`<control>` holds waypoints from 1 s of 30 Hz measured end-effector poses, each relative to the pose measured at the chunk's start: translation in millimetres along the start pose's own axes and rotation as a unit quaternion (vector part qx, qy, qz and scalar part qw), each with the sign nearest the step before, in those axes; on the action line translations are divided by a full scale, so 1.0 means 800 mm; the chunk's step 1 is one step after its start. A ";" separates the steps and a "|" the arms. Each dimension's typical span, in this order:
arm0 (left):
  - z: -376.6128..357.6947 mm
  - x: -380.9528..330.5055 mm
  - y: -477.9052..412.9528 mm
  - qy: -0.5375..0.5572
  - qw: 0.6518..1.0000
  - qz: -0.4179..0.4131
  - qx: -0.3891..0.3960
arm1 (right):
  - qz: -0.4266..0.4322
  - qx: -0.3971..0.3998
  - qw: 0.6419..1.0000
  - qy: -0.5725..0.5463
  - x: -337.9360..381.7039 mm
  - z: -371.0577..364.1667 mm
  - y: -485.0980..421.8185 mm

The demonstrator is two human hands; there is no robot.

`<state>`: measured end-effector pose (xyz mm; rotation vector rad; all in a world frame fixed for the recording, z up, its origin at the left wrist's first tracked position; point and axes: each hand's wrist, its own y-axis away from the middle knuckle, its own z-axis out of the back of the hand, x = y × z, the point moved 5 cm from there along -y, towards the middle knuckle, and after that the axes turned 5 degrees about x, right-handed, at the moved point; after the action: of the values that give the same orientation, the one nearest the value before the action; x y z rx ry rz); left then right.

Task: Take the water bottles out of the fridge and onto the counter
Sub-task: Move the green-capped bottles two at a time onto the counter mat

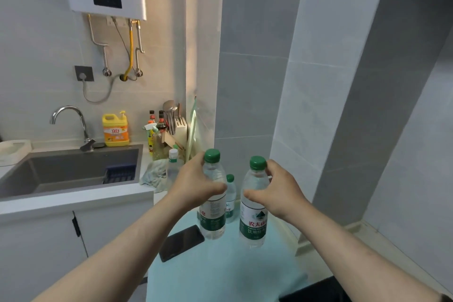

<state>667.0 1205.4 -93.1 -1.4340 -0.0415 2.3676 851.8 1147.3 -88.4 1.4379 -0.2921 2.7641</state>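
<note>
Head view: hands (196, 185) on green-capped bottles (253, 206) labelled 农夫山.

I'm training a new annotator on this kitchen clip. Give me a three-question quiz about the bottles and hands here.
1. True or false: each hand grips a green-capped water bottle.
2. What dark flat object lies on the pale green surface near the left bottle? A) phone B) plate C) sponge
3. How many green-capped bottles stand between and behind the two held ones?

Key
1. True: left hand holds the left bottle, right hand holds the right bottle.
2. A, the phone.
3. One, the small bottle.
</note>
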 end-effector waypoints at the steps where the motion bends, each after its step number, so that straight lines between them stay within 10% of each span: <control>1: -0.006 0.008 -0.008 -0.001 1.000 0.006 0.004 | -0.004 0.004 1.000 0.002 -0.011 -0.002 -0.012; 30: -0.159 0.289 -0.161 0.006 0.990 0.139 0.013 | -0.112 0.056 0.992 0.004 -0.291 -0.171 -0.224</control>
<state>719.3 1380.1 -322.9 -1.5259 0.2048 2.5672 893.0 1364.5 -325.6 1.3847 0.0262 2.6403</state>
